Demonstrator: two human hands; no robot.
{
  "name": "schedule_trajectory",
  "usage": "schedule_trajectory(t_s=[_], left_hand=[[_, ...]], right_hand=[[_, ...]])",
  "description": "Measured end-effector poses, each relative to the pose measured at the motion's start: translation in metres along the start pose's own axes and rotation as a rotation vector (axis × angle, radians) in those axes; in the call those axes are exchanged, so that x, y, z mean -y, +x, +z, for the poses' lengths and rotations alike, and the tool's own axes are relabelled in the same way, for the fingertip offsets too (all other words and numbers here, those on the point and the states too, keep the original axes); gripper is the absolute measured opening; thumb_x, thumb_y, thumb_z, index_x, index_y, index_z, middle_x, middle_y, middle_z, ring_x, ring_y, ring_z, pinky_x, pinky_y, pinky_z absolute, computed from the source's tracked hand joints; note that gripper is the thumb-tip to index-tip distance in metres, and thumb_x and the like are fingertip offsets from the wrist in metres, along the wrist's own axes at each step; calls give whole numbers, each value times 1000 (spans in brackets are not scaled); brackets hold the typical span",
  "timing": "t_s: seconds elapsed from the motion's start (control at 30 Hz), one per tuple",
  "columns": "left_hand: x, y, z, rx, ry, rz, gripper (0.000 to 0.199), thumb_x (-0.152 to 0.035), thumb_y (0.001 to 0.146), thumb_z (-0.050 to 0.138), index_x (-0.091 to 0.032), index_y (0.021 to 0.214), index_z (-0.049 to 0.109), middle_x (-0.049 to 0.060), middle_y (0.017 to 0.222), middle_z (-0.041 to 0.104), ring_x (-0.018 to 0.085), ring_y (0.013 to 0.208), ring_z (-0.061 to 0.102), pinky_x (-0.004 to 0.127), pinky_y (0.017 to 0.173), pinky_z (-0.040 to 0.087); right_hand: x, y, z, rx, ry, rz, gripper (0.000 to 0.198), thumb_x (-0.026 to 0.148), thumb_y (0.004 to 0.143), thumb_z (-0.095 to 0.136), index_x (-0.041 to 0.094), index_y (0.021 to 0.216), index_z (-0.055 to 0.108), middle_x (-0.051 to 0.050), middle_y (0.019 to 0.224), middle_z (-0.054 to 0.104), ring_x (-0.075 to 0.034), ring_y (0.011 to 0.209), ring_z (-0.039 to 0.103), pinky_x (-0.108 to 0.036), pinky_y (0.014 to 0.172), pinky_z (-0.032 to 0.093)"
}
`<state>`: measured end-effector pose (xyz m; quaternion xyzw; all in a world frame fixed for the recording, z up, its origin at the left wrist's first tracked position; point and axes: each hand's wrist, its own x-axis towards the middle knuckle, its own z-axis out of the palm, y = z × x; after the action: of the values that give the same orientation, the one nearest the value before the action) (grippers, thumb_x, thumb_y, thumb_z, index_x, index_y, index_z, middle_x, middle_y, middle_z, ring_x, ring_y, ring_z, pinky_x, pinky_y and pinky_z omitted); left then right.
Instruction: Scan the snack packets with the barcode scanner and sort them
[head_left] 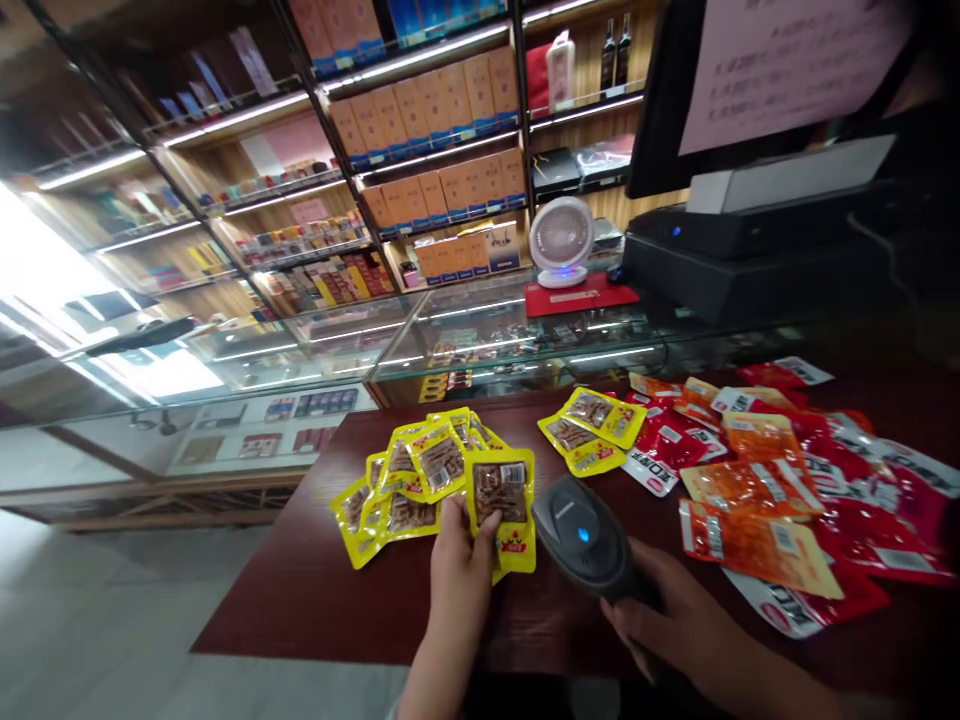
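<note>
My left hand (463,545) pinches a yellow snack packet (504,480) with a clear window, and its barcode faces up. Another yellow packet edge shows beneath it. In my right hand (667,605) is a dark handheld barcode scanner (589,535) with a blue light lit on top. The scanner's head points toward the held packet, a little to its right. Left of my left hand lies a loose pile of similar yellow packets (411,478). A smaller group of yellow packets (592,430) rests beyond the scanner.
Red packets (671,440) and orange packets (757,545) lie heaped on the dark red wooden counter (300,590) at right. Behind stand a glass display case (480,345), a small white fan (562,240) on a red sheet, and a black monitor (660,110). Stocked shelves line the wall.
</note>
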<state>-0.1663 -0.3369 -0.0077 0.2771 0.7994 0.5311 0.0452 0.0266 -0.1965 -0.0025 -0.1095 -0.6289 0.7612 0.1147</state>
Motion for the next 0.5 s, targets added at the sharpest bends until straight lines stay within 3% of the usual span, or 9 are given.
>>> schedule_trajectory(t_s=[0.23, 0.37, 0.5], left_hand=[[3, 2, 11, 66, 18, 9, 23, -42, 86, 59, -21, 91, 52, 1, 85, 62, 19, 79, 59, 30, 72, 47], [2, 4, 16, 82, 63, 51, 18, -38, 86, 59, -22, 91, 52, 2, 89, 62, 20, 83, 59, 32, 77, 47], [-13, 11, 39, 126, -4, 29, 14, -32, 85, 59, -21, 92, 52, 4, 92, 65, 20, 88, 61, 35, 83, 47]], right_hand=[[-33, -8, 10, -58, 269, 33, 50, 63, 75, 71, 19, 86, 51, 6, 59, 50, -6, 42, 41, -16, 39, 35], [-34, -9, 11, -60, 286, 8, 54, 66, 72, 71, 18, 90, 53, 6, 57, 49, -6, 41, 39, -17, 39, 33], [-41, -15, 8, -99, 232, -4, 54, 65, 74, 70, 17, 94, 56, 2, 64, 53, -8, 46, 42, -20, 42, 36]])
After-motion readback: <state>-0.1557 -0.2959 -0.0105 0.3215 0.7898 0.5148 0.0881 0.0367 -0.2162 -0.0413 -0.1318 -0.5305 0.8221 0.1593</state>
